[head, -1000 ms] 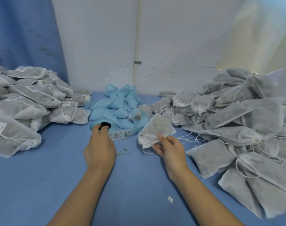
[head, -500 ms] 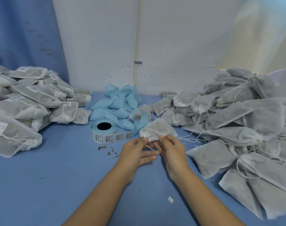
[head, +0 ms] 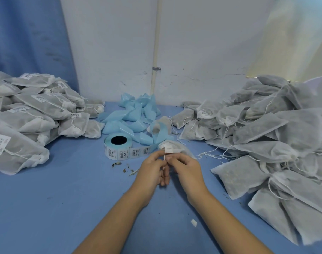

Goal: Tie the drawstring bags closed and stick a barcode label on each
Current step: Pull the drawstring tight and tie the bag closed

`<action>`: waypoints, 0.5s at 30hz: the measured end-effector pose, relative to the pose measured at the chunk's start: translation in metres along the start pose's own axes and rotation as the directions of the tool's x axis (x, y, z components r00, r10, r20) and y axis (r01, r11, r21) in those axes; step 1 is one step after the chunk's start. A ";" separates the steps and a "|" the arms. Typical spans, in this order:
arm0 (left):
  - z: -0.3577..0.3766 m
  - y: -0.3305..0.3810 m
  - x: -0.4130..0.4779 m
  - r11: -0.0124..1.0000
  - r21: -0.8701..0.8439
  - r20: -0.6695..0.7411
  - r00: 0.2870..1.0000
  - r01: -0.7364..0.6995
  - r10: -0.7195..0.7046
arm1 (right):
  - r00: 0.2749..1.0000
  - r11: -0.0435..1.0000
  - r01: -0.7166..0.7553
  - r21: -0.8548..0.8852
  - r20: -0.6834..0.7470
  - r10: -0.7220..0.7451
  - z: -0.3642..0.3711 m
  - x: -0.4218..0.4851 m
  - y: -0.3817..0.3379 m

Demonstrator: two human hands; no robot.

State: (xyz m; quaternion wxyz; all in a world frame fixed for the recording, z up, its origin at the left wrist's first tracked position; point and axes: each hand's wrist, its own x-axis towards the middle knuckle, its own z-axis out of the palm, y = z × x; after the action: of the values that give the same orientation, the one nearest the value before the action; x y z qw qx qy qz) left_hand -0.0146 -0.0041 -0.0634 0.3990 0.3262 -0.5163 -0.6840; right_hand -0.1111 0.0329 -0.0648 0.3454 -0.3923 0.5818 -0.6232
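Observation:
A small white drawstring bag (head: 172,147) lies on the blue table just beyond my hands, its gathered mouth facing me. My left hand (head: 153,171) and my right hand (head: 186,168) meet at the bag's white drawstring (head: 164,158), and both pinch it between thumb and fingertips. The string runs taut from the bag's mouth down between my fingers. A roll of barcode labels (head: 118,146) stands to the left of the bag, with a strip of labels (head: 138,152) unrolled toward it.
A pile of labelled bags (head: 28,114) fills the left side. A larger heap of unlabelled bags (head: 266,140) covers the right side. Crumpled blue backing tape (head: 134,116) lies by the wall (head: 193,52). Bits of dried herb (head: 125,167) and a white scrap (head: 193,222) dot the blue table (head: 64,208).
My left hand left the label roll and came right to join my right hand at the bag. Both hands now pinch the drawstring, which is pulled out from the bag's mouth.

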 end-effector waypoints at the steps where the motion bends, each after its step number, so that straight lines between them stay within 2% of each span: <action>1: 0.000 -0.001 0.000 1.000 0.028 0.011 1.000 -0.006 0.006 | 1.000 1.000 -0.007 0.005 -0.013 0.007 0.000 0.000 -0.001; 7: 0.003 0.000 -0.003 0.988 0.155 0.069 0.998 -0.014 0.003 | 0.995 0.996 -0.087 0.031 0.042 0.085 -0.007 0.002 -0.006; 15: 0.012 0.007 -0.010 0.993 0.100 0.079 0.995 0.055 -0.063 | 0.971 0.930 -0.226 0.290 -0.006 0.237 -0.014 0.008 -0.010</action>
State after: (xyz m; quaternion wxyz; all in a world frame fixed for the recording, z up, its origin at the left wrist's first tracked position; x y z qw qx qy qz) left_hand -0.0191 0.0092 -0.0532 0.3405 0.3321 -0.5551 -0.6824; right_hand -0.1271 0.0333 -0.0545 0.4578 -0.2540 0.5341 -0.6638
